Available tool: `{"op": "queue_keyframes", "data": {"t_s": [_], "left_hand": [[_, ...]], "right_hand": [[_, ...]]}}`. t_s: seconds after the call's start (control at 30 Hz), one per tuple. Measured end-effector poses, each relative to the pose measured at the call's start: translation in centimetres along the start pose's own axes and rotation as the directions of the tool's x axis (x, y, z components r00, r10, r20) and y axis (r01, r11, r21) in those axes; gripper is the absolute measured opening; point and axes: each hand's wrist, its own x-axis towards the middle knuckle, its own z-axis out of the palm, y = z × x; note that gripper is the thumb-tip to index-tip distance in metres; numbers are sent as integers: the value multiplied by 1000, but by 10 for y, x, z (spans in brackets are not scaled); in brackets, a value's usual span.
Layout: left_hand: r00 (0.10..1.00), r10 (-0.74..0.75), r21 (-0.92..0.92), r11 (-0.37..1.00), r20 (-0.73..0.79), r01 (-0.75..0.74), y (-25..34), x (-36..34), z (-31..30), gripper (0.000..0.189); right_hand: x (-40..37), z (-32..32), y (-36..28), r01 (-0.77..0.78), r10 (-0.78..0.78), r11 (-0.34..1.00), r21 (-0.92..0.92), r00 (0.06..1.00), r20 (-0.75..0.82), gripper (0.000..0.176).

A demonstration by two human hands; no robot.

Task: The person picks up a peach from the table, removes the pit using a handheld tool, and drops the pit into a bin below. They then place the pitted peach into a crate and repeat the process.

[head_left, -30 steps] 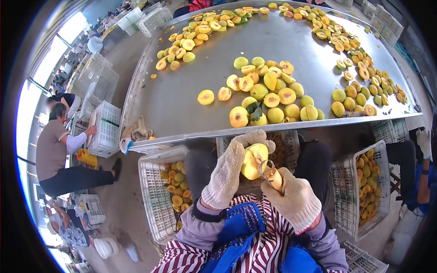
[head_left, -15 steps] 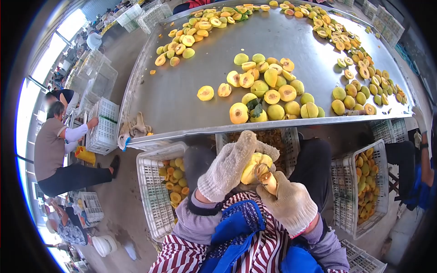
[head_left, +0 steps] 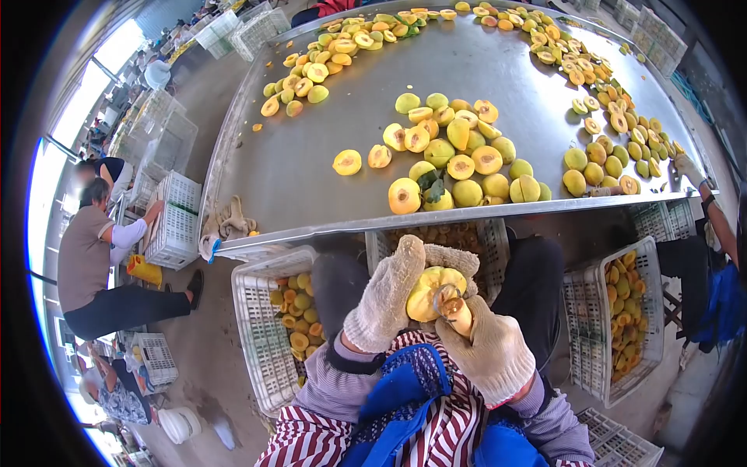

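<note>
My left hand, in a knitted glove, is closed round a yellow peach above my lap. My right hand, gloved too, grips a short wooden-handled pitting tool. Its metal end lies against the cut side of the peach; how deep it goes is hidden. Beyond my hands, a pile of whole and halved peaches rests near the front edge of the metal table. Under that edge, between my knees, stands a crate with fruit pieces in it.
A crate of peaches stands at my left and another crate at my right. Gloves lie on the table's left corner. A co-worker's gloved hand is at the right edge. Another person sits at left by crates.
The peach and tool have turned slightly in my hands, showing more of the fruit's face. The co-worker's hand at right has moved in over the table's edge. My view has shifted slightly.
</note>
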Motion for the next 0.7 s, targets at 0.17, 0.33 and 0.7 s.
{"op": "queue_keyframes", "data": {"t_s": [0.17,0.33,0.7], "left_hand": [[998,56,-124,990,-24,-59,-15,-2,-2,88],[967,-54,324,946,250,-31,10,15,-28,64],[852,504,243,852,-140,-464,-36,-8,20,43]], "right_hand": [[-2,-2,-1,-63,64,998,-18,997,43,24],[-5,0,7,-24,30,997,-74,996,80,23],[12,-19,-7,-752,391,465,468,648,653,21]]}}
